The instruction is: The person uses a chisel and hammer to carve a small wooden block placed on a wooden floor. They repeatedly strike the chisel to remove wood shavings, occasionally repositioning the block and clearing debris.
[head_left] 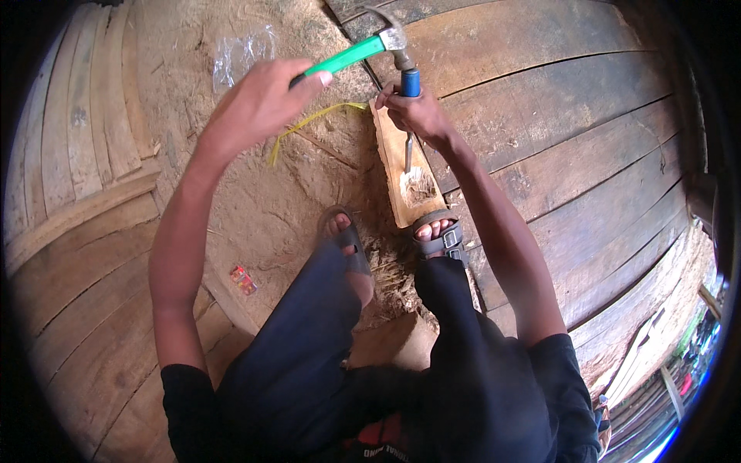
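My left hand [266, 100] is wrapped round the green handle of a claw hammer [351, 57]. Its metal head meets the top of a blue-handled chisel [410, 83], or hangs just over it; I cannot tell which. My right hand [417, 116] grips that chisel, which stands nearly upright. The blade reaches down to a pale wooden board [394, 158], at the edge of a rough, splintered hollow [417, 187] cut into it. My right sandalled foot [438, 234] rests at the board's near end, touching or overlapping it.
Wooden plank walls rise at right [556, 100] and left [85, 116]. On the dusty ground [255, 181] lie a clear plastic wrapper [243, 58], a yellow strap [309, 121] and a small red packet [243, 280]. My left foot [343, 231] stands beside wood chips [394, 266].
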Demonstrator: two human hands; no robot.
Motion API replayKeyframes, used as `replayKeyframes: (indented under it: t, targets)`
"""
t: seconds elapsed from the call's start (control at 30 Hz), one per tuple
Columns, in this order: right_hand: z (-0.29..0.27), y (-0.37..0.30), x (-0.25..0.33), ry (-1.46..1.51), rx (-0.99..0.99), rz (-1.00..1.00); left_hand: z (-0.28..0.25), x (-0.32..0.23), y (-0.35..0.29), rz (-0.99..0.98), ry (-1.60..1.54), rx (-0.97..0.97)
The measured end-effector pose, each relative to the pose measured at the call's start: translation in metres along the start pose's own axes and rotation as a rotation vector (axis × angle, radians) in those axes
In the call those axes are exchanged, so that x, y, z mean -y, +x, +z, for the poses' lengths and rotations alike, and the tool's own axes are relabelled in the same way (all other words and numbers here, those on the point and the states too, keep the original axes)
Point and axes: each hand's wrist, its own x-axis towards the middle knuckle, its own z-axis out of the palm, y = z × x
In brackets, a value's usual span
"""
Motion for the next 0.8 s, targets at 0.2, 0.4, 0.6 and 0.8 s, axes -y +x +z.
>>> replayKeyframes:
  t: [0.2,0.4,0.6,0.8]
  targets:
    - [0.000,0.002,0.000,-0.010,-0.022,-0.015,0.003,-0.003,0.004,0.024,-0.257,-0.146]
    - [0.000,0.001,0.000,0.023,-0.016,0.015,-0.007,-0.002,0.004,0.013,-0.229,-0.152]
    - [-0.004,0.001,-0.002,0.042,-0.008,0.000,0.008,-0.011,0.000,0.126,0.031,-0.101]
    - [0.000,0.002,0.001,-0.025,-0.035,-0.025,0.012,-0.010,0.003,-0.052,-0.305,-0.187]
